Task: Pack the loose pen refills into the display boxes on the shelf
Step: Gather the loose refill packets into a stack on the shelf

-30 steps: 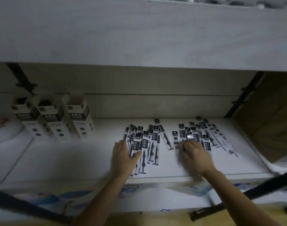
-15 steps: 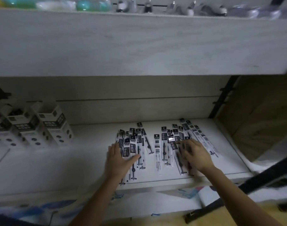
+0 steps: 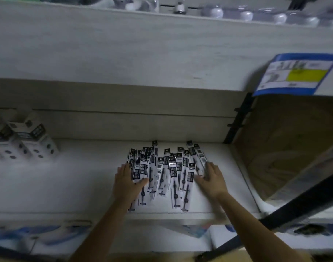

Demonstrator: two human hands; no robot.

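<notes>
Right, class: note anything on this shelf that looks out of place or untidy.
The pen refills lie in a loose, overlapping heap between the left hand and right hand, not in the display boxes at the left.

- Dim light throughout.
- The upper shelf (image 3: 124,53) has a thick, pale front edge carrying a blue-and-yellow label (image 3: 296,74) at right.
- The lower shelf (image 3: 76,186) is white; a black bracket (image 3: 237,120) rises at its back right.

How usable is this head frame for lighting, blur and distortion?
Head view: dim light; display boxes and price label smeared by motion blur; refill packets between left hand and right hand sharper; shelf edges bowed by the wide-angle lens.
</notes>
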